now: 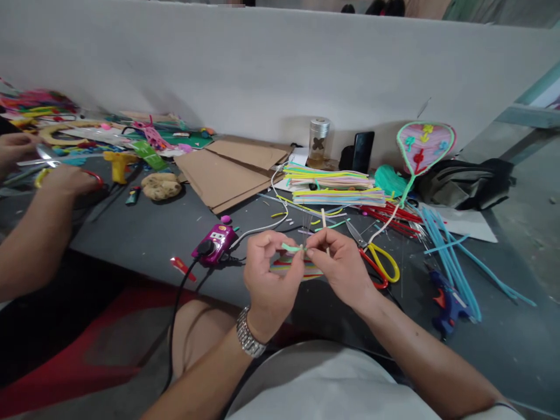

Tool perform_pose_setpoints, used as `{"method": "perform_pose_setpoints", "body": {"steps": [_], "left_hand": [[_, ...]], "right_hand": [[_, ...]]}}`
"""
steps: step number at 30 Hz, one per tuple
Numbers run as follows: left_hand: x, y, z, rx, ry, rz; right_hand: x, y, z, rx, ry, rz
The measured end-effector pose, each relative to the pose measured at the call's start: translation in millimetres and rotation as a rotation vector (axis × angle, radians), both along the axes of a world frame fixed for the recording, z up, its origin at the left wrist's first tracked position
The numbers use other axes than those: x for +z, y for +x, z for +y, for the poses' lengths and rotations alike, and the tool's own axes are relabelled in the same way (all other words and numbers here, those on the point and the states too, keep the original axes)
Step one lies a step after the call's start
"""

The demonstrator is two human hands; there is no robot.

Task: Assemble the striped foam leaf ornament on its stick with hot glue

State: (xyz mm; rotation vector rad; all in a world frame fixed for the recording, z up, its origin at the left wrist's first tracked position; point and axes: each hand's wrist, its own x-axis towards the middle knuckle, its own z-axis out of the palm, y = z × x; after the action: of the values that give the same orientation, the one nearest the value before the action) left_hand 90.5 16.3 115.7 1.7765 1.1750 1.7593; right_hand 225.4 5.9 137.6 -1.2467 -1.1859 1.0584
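A short light-green pipe cleaner [290, 248] is pinched between the thumb and fingers of my left hand [272, 274], which wears a metal watch. Close against it, my right hand [339, 259] is closed with thumb and index finger at the green piece's right end. A pale thin stick [324, 218] stands up by the right fingers; whether they grip it I cannot tell. Thin wires rise just behind the fingertips. Striped coloured strips [310, 268] show partly below the hands. Scissors [381, 262] with red and yellow handles lie right of my right hand.
Bundled pipe cleaners [336, 195], a jar [319, 143], a phone [363, 153] and cardboard [231, 175] lie behind. Right are a blue glue gun [450, 303], blue pipe cleaners [450, 251] and a fan-shaped craft [424, 149]. Left are a purple power socket [214, 244] and a co-worker's hands [65, 178] with scissors.
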Motion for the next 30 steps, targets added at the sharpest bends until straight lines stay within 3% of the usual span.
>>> {"method": "perform_pose_setpoints", "body": {"steps": [3, 8, 12, 16, 24, 30], "left_hand": [[-1.6, -1, 1, -0.019, -0.021, -0.035], [-5.4, -2, 3, -0.028, -0.042, -0.051], [-6.5, 0, 2, -0.022, -0.008, -0.024], [-7.0, -2, 4, 0.025, 0.087, 0.038], [-6.8, -16, 8, 0.191, 0.409, 0.428], [-9.1, -20, 8, 0.2, 0.446, 0.486]], "right_hand": [[-6.2, -3, -1, 0.004, 0.105, -0.003], [-13.1, -4, -10, -0.151, 0.347, -0.242], [-14.8, -1, -15, -0.15, 0.464, -0.364], [-19.7, -2, -17, -0.16, 0.458, -0.362], [-28.5, -13, -18, -0.264, 0.438, -0.343], [-26.9, -15, -18, -0.279, 0.477, -0.363]]}}
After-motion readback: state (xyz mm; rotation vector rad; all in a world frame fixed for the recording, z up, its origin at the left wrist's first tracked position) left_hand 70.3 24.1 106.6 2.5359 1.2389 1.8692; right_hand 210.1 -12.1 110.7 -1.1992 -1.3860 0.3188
